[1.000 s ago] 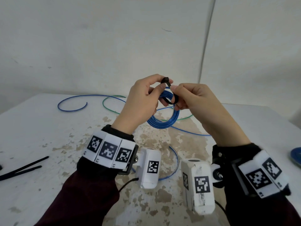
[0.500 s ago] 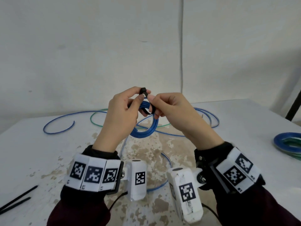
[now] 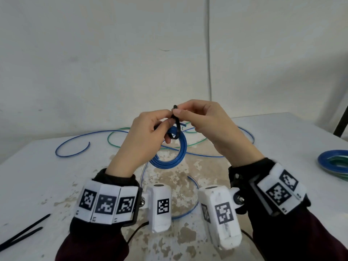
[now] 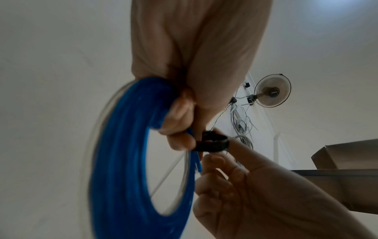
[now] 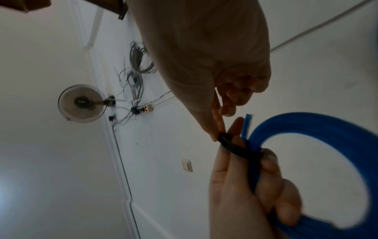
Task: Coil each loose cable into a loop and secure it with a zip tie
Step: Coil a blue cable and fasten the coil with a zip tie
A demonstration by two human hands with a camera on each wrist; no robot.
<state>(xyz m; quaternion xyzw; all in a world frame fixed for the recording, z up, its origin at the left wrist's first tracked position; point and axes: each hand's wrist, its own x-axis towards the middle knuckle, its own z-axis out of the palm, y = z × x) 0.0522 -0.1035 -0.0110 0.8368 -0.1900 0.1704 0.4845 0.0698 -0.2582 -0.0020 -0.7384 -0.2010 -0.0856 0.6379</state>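
Held up above the white table [image 3: 56, 185], between both hands: a blue cable coil [image 3: 176, 157], gripped at its top by the left hand [image 3: 145, 140] with fingers curled round the bundled strands. Wrapped around that same top section, a black zip tie [image 3: 176, 127], its free end pinched between thumb and forefinger of the right hand [image 3: 209, 127], just above the left thumb. Hard to tell from the head view whether the tie's loop is snug on the strands; much of it hidden behind the left fingers. Seen from the left wrist, the coil [image 4: 122, 161] blurred and cut off at the bottom edge, the tie [image 4: 212, 143] forming a small dark band just beside the curled fingers [image 4: 180, 116]. Seen from the right wrist, the tie [image 5: 237, 148] crossing over the left thumb, a short blue cable end [image 5: 246, 126] sticking up beside it, the coil [image 5: 327, 126] running out of frame on the right. Below and beyond the hands on the table, loose blue cable [image 3: 75, 146] and green cable [image 3: 116, 136], partly hidden behind the arms. Far to the right of the right hand, stacked blue and green coils [image 3: 333, 162], cut off by the edge. Near the left sleeve, spare black zip ties [image 3: 24, 232], ends out of frame.
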